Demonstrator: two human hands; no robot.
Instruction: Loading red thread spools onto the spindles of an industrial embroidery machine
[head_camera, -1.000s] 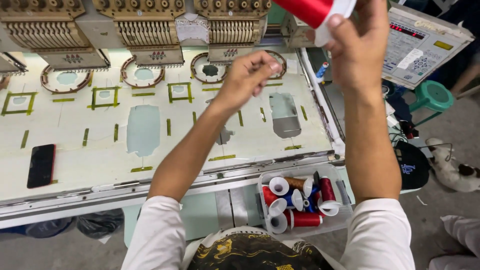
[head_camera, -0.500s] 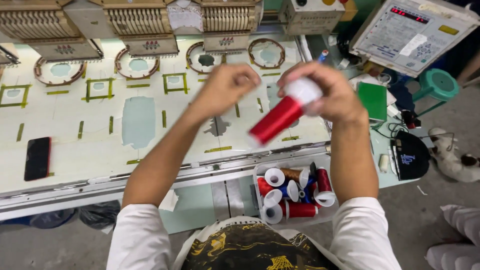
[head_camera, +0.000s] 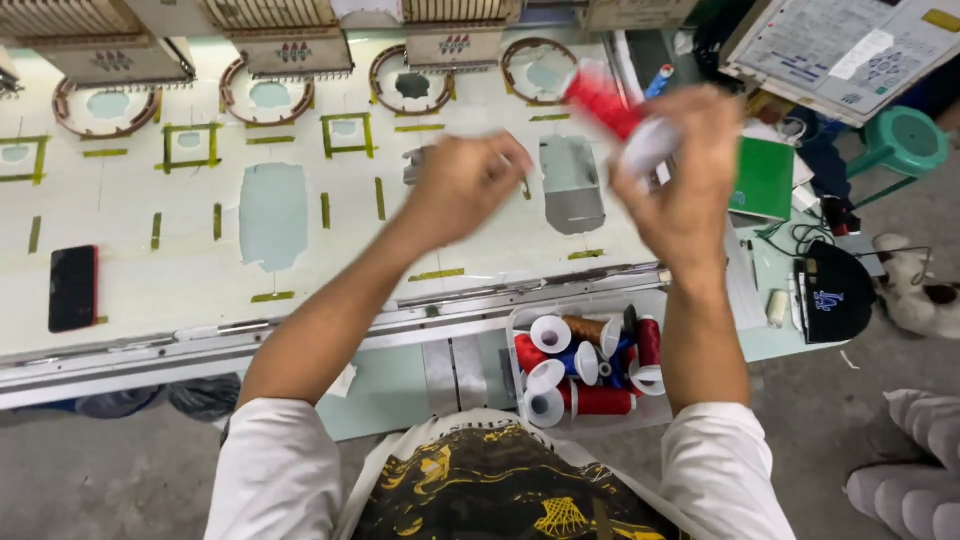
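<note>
My right hand (head_camera: 680, 175) grips a red thread cone (head_camera: 603, 101) by its white base, tilted up and to the left above the machine table (head_camera: 200, 270). My left hand (head_camera: 462, 185) is curled into a loose fist just left of it, apart from the cone; whether it pinches a thread I cannot tell. Both hands are blurred by motion. Below them a white box (head_camera: 520, 325) holds several red, blue and brown thread cones (head_camera: 590, 370).
Embroidery heads (head_camera: 290, 35) and round hoops (head_camera: 262, 95) line the far side. A black phone (head_camera: 73, 287) lies at the left. At the right are a control panel (head_camera: 850, 50), a green book (head_camera: 765, 178), a black cap (head_camera: 832, 290) and a green stool (head_camera: 905, 140).
My right hand came down from high up with the red cone, then tipped it so its top points up and left. My left hand drew back toward me a little.
</note>
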